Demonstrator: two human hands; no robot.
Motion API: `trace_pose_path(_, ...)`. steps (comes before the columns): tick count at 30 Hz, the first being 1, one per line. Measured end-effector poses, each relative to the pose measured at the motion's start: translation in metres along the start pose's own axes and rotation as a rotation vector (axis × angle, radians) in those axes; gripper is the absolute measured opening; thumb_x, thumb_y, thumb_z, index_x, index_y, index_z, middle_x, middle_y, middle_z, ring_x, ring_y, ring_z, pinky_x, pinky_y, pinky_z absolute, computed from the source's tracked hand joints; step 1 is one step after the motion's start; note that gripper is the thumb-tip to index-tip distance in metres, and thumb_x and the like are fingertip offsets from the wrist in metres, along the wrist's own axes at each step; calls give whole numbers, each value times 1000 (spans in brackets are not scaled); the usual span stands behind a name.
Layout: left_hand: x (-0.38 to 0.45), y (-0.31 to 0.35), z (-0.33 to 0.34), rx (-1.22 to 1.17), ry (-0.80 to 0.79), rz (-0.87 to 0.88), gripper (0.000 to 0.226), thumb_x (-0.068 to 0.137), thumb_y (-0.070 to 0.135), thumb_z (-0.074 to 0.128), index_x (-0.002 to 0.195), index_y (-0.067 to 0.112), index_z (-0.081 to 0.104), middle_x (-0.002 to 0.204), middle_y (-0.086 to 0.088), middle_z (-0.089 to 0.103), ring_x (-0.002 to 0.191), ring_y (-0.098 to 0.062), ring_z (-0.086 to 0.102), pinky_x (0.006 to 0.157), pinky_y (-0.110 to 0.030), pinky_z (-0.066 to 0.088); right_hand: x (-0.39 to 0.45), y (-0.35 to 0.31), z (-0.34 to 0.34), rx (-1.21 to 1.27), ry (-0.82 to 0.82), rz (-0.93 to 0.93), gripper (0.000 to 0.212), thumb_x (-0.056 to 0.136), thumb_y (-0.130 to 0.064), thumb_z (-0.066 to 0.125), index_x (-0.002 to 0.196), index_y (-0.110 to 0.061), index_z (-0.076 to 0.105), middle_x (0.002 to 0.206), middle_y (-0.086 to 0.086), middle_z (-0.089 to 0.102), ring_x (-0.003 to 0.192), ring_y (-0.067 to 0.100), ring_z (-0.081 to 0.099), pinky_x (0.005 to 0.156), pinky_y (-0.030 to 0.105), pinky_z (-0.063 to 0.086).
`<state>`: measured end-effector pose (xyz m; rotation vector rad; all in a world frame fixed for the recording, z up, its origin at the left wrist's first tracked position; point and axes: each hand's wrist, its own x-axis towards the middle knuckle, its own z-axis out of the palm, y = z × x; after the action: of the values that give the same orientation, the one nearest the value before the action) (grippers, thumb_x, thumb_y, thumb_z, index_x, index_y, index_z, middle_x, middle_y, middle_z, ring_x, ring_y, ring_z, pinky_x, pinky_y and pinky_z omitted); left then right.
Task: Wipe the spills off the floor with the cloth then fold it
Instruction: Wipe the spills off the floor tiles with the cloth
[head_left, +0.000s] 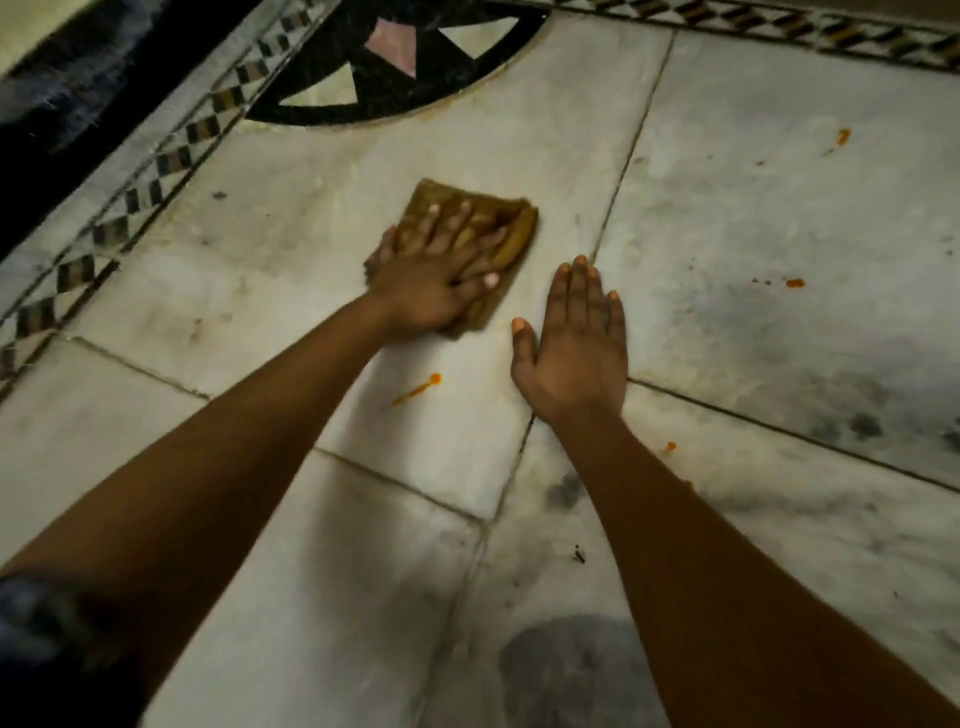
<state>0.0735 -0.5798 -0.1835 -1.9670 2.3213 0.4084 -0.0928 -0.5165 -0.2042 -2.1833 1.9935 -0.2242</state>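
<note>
A brown folded cloth (511, 236) lies on the pale marble floor (753, 218). My left hand (436, 270) presses flat on it with straight, spread fingers. My right hand (574, 343) rests flat on the bare floor just right of the cloth, fingers straight and together. An orange spill streak (420, 387) lies between my forearms, below the cloth. Small orange spots show at the right (795, 283), at the far upper right (842, 137) and beside my right forearm (670, 446).
A black-and-white inlaid medallion (395, 67) lies at the top. A checkered border strip (156, 182) runs along the left and another (779, 26) along the top right. Beyond the left strip is a dark band (52, 130). Grey smudges (566, 670) mark the near floor.
</note>
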Motion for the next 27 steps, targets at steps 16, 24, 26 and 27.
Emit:
trace_pose_path(16,-6,-42,-12,18,-72,25,60,80,67,15,135,56,-5,157,11,-11,145,-17,-11,114,-46,-5,1,-2,-2,35,-6,-6,71,90,-45,15,149,-6,3,158,11,1,146,21,-1,116,36,-6)
trace_pose_path(24,-29,-87,-10,-82,-40,-367,56,95,59,22,143,49,-5,158,5,-13,145,-24,-11,114,-52,-2,4,3,-3,-13,-38,-22,66,99,-42,20,148,-6,-3,158,11,-6,145,20,-7,116,35,-9)
trace_pose_path(26,-63,-74,-1,-89,-31,-346,59,87,68,19,138,55,-6,158,8,-13,145,-22,-12,113,-50,-3,-2,2,-3,5,-46,-50,66,99,-43,19,149,-6,-3,158,11,-6,145,20,-6,116,35,-8)
trace_pose_path(27,-85,-71,4,-81,-36,-312,61,79,73,15,134,59,-8,157,11,-14,145,-20,-12,113,-49,-4,-10,-2,-2,24,-35,-74,66,98,-43,18,149,-5,0,158,12,-3,146,21,-3,116,35,-7)
